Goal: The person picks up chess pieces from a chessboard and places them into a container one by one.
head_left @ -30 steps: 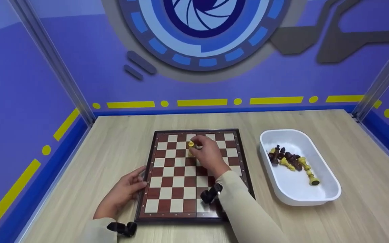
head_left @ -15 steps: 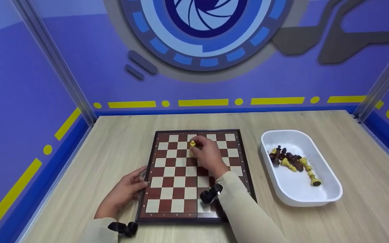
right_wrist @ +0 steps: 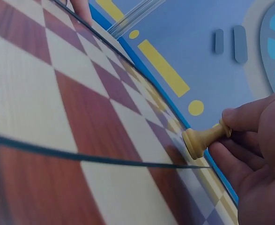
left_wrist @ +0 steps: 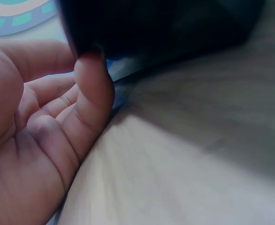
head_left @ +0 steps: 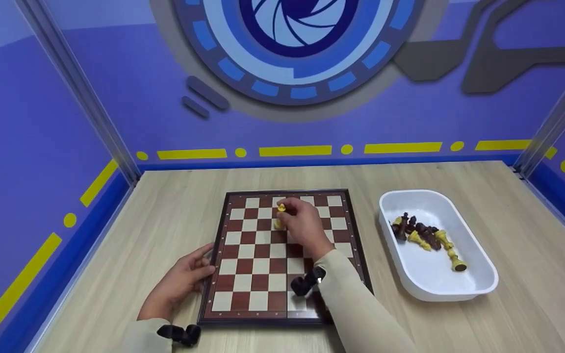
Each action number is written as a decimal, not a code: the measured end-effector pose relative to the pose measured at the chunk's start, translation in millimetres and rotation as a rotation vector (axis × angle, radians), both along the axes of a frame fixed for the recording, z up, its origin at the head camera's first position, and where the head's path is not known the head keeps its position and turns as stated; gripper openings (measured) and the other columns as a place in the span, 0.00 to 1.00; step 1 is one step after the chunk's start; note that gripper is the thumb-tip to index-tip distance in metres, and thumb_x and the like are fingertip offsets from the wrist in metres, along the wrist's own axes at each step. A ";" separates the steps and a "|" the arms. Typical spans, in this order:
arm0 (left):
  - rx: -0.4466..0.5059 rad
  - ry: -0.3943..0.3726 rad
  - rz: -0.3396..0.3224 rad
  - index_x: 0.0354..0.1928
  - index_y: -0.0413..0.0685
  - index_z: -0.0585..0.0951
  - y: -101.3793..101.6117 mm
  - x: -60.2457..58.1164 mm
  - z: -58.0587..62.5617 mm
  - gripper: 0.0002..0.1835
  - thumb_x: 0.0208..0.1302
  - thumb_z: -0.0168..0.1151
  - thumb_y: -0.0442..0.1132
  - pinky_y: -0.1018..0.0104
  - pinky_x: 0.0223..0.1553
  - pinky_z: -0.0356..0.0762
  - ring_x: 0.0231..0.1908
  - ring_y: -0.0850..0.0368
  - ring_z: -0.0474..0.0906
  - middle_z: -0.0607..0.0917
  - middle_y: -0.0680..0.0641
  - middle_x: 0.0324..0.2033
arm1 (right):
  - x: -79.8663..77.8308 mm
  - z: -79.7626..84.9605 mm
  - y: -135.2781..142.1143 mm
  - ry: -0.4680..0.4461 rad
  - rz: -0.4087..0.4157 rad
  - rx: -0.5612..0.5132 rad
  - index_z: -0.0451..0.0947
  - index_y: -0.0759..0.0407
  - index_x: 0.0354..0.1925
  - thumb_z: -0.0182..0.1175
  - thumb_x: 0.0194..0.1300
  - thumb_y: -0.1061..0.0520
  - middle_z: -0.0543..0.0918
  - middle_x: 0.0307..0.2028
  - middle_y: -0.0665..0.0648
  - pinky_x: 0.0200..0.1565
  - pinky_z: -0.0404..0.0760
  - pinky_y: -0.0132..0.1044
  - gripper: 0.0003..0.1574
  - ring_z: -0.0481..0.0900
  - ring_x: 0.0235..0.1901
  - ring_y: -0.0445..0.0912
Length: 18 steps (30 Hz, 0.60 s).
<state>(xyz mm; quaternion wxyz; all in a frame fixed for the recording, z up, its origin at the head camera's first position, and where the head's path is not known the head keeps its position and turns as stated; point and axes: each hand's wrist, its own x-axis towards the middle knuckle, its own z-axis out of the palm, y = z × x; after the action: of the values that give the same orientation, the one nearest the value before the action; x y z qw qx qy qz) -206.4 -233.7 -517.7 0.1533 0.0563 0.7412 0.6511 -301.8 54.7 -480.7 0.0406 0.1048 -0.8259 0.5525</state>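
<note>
A brown-and-cream chessboard (head_left: 262, 267) with a dark frame lies on the table. My left hand (head_left: 179, 279) pinches its left edge, and in the left wrist view the fingers (left_wrist: 92, 77) touch the board's dark side (left_wrist: 160, 28). Over the far middle of the board, my right hand (head_left: 303, 223) pinches a yellow chess piece (head_left: 279, 224). The right wrist view shows the round base of that yellow chess piece (right_wrist: 198, 143) poking out from between thumb and fingers. Fingers hide part of its upper end, and whether the base touches the board I cannot tell.
Right of the board stands a white plastic tray (head_left: 464, 289) with several yellow and dark brown chess pieces (head_left: 422, 234) lying in it. The pale wooden table (head_left: 174, 211) is enclosed by blue panels (head_left: 312, 132) at the back and sides.
The yellow chess piece has tilted slightly in my right hand, its base now showing more to the left. My left hand stays at the board's edge.
</note>
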 end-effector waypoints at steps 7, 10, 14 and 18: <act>-0.013 0.016 -0.008 0.75 0.40 0.51 -0.2 0.9 0.8 0.38 0.68 0.56 0.32 0.70 0.21 0.78 0.24 0.64 0.77 0.76 0.51 0.34 | 1.7 3.9 1.2 0.014 0.014 0.011 0.81 0.59 0.51 0.61 0.65 0.61 0.84 0.45 0.55 0.46 0.82 0.38 0.16 0.81 0.44 0.45; -0.015 0.012 -0.001 0.75 0.42 0.52 0.0 0.6 0.5 0.37 0.69 0.55 0.32 0.70 0.21 0.78 0.23 0.64 0.77 0.76 0.51 0.34 | 3.2 5.0 3.1 0.025 0.013 0.028 0.81 0.58 0.51 0.62 0.64 0.60 0.84 0.45 0.54 0.47 0.82 0.39 0.16 0.81 0.44 0.45; -0.012 0.010 0.003 0.75 0.42 0.53 0.3 0.9 0.5 0.37 0.69 0.55 0.31 0.68 0.22 0.79 0.25 0.63 0.78 0.76 0.51 0.34 | 5.8 7.1 5.7 0.026 0.012 0.031 0.82 0.57 0.51 0.62 0.64 0.60 0.84 0.44 0.54 0.46 0.81 0.38 0.16 0.81 0.43 0.45; -0.014 0.008 0.005 0.75 0.43 0.53 1.1 1.3 1.3 0.36 0.69 0.55 0.32 0.69 0.22 0.78 0.24 0.64 0.78 0.76 0.50 0.34 | 8.7 10.7 8.9 0.022 0.008 0.032 0.82 0.55 0.50 0.62 0.64 0.60 0.84 0.45 0.54 0.43 0.82 0.36 0.16 0.81 0.44 0.45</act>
<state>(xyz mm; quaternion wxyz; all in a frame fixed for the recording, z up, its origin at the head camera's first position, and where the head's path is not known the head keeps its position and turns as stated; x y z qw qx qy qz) -205.0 -232.6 -516.4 0.1492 0.0558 0.7466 0.6459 -293.0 63.6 -470.0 0.0457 0.1149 -0.8337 0.5382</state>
